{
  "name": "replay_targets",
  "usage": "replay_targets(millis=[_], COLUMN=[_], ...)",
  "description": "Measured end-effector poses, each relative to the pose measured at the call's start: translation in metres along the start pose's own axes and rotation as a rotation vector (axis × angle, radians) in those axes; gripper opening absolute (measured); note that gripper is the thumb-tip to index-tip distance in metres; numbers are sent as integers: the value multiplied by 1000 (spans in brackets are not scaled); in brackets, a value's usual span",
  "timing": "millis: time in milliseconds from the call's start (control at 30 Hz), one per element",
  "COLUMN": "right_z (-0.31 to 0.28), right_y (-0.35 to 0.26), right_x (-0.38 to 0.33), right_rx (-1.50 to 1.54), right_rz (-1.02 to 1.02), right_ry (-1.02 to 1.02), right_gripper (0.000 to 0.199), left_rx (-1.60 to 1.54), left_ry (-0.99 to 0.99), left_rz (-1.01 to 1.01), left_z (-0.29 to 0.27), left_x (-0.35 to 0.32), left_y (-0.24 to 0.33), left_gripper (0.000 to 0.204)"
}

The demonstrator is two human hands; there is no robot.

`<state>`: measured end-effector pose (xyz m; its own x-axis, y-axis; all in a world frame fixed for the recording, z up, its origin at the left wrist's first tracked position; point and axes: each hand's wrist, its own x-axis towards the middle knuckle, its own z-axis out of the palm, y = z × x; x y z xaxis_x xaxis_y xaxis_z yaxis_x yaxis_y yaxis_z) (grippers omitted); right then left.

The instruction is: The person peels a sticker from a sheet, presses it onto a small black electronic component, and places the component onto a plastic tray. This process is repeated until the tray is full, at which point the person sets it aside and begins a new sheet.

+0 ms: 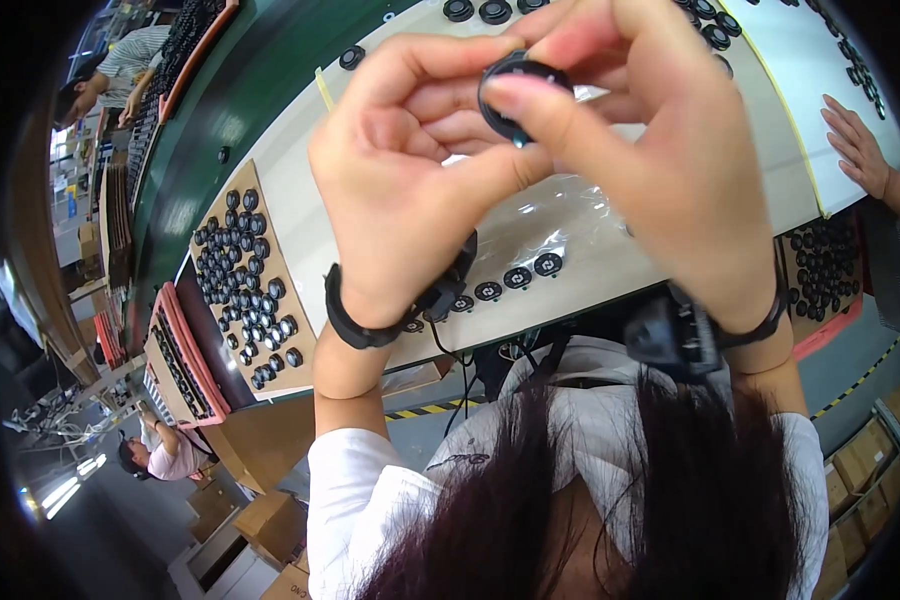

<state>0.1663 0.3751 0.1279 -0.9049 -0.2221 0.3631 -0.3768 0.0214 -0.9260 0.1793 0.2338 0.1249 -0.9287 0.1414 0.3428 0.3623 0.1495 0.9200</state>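
Raised above the table, a small black round part (500,122) is pinched between my two hands. My left hand (395,180) curls around its left side, with fingertips and thumb at its edge. The thumb of my right hand (670,160) lies across its face, and the fingers behind it are partly hidden. On the table just below my hands is a sheet of clear plastic film (540,215). Several black discs (517,278) with pale marks stand in a row along the near table edge. Each of my wrists wears a black strap with a device.
At the left, a cardboard sheet (288,372) carries many black round parts. A green conveyor (300,70) runs beyond the table. Another person's hand (855,145) rests on a white surface at the right. More black parts (495,10) stand at the far edge. Two people are at the left.
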Motion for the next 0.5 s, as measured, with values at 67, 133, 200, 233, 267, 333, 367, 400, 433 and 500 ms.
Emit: replay_targets(millis=[67,133,200,233,267,333,367,400,433,500], right_z=[9,8,0,-5,-9,-8,-5,-1,1,14], right_y=[-4,2,14,21,29,39,42,51,56,68], right_x=[-1,-2,-9,-13,-16,-22,-29,-42,-54,-71], right_rx=[-377,-396,-434,-456,-481,-491,-477,-491,-507,-457], right_rz=[-197,-198,-199,-199,-205,-240,-249,-145,-42,-88], right_ry=[111,93,59,41,30,-1,-11,-193,-368,-472], right_gripper=[20,19,19,19,19,18,18,21,24,17], left_rx=[102,232,488,408,328,294,274,266,354,901], left_ry=[4,-118,-371,-347,-325,-49,116,122,179,196], left_rz=[68,81,107,7,-83,-291,-321,-329,-300,-170], left_z=[4,0,-4,-10,-22,-87,-128,-164,-195,-243], left_x=[-6,-4,-1,5,20,61,71,80,89,96], left_y=[1,0,-3,-15,-34,-72,-95,-133,-167,-207], left_gripper=[43,42,40,39,39,25,30,30,34,37])
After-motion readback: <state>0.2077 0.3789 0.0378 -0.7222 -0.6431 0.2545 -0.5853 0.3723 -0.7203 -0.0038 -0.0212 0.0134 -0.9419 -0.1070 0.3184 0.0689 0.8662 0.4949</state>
